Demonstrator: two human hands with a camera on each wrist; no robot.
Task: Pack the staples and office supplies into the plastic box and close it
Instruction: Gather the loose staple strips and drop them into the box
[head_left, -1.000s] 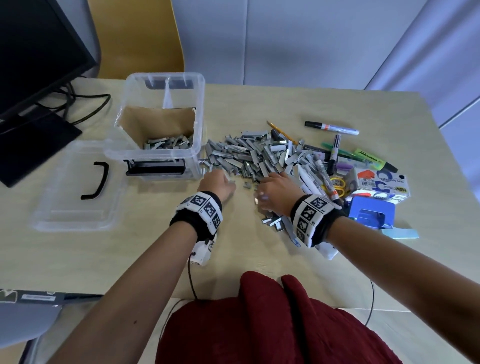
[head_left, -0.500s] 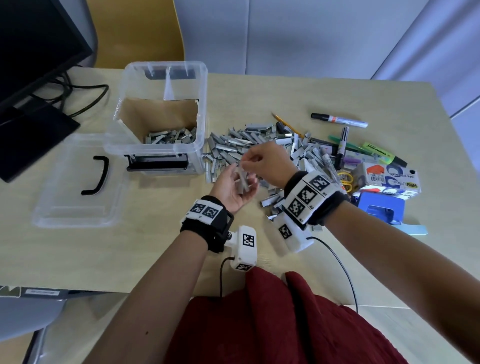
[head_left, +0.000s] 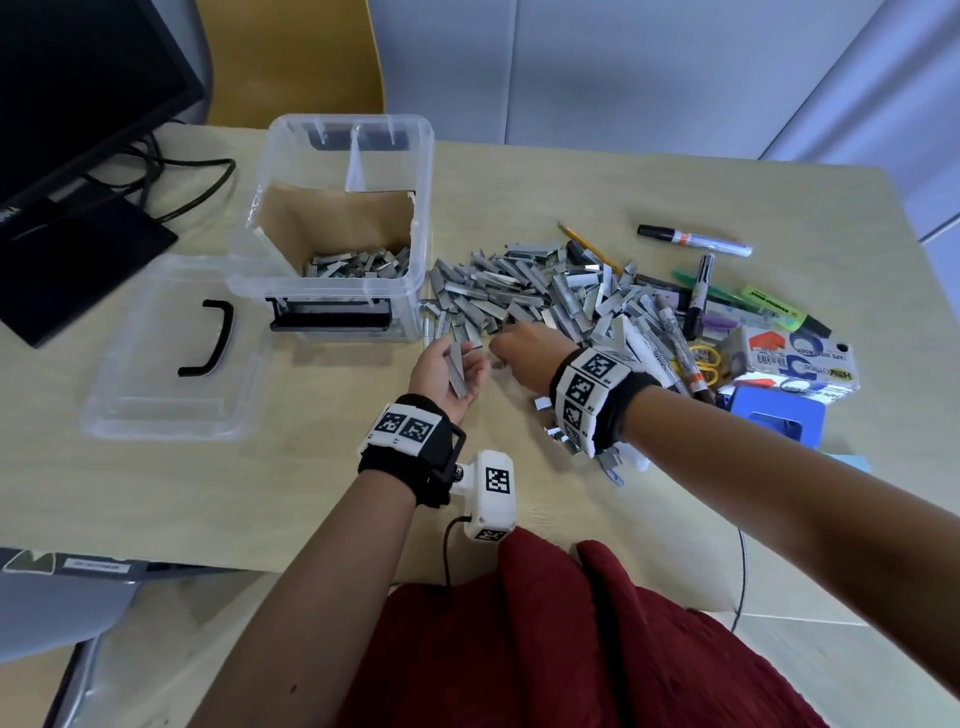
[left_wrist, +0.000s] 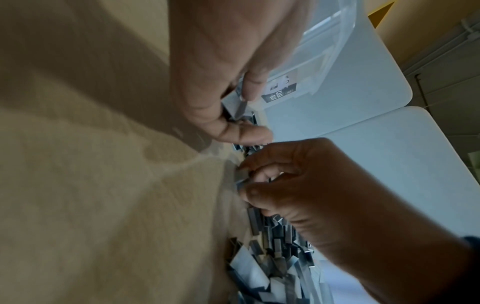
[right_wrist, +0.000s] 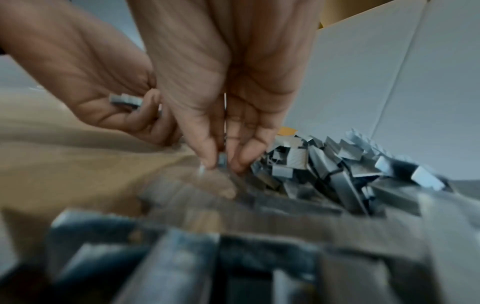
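Grey staple strips (head_left: 457, 370) lie gripped in the cupped left hand (head_left: 448, 372), right hand (head_left: 522, 349) pinching another strip (right_wrist: 222, 161) off the desk (head_left: 208, 483) heap (head_left: 524, 293).

staples (head_left: 524, 293): grey strips heaped on table, some in box | plastic box (head_left: 343, 228): clear, open, beside heap

Your head view is bright, evenly lit and sharp, with straight edges bowing near the frame borders. Both wrist views are dimmer and motion-blurred: the staple pile (right_wrist: 324, 174) smears in the near foreground, and soft shadows cross the table (left_wrist: 91, 164).
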